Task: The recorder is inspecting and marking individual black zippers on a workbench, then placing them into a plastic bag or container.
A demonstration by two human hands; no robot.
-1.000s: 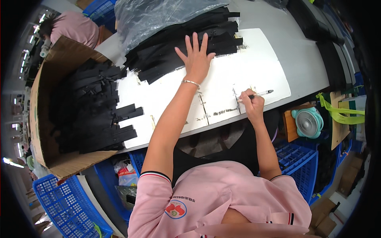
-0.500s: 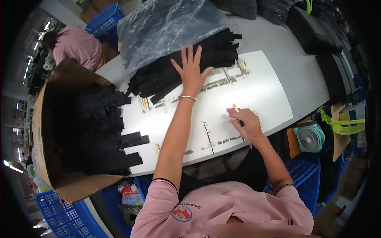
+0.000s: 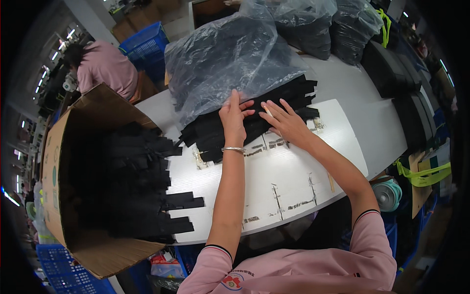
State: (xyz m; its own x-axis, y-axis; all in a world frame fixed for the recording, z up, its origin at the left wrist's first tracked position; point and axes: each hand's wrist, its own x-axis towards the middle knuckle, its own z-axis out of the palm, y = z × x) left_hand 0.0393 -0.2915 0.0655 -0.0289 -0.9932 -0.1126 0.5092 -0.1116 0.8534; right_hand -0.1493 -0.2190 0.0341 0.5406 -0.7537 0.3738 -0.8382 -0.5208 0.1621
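A pile of black fabric strips (image 3: 205,130) lies on the white board, its far side under a clear plastic bag (image 3: 220,63). My left hand (image 3: 233,122) is at the bag's near edge over the strips, palm turned inward and fingers apart. Just right of it, my right hand (image 3: 290,125) reaches onto the strips with its fingers stretched. A slim white stick (image 3: 267,110), pen-like, shows at the right hand's fingertips; most of it is hidden. The white board (image 3: 338,142) carries dark marks and tape pieces.
At the left, an open cardboard box (image 3: 56,157) on its side holds many black strips, several jutting onto the board. Filled plastic bags (image 3: 306,34) and black padded pieces (image 3: 391,68) stand farther back. A person in pink (image 3: 110,68) sits beyond the box, near a blue crate (image 3: 147,41).
My right hand has moved from the board's near part up to the strips. My left hand has lifted from lying flat on the pile and turned. The view has shifted.
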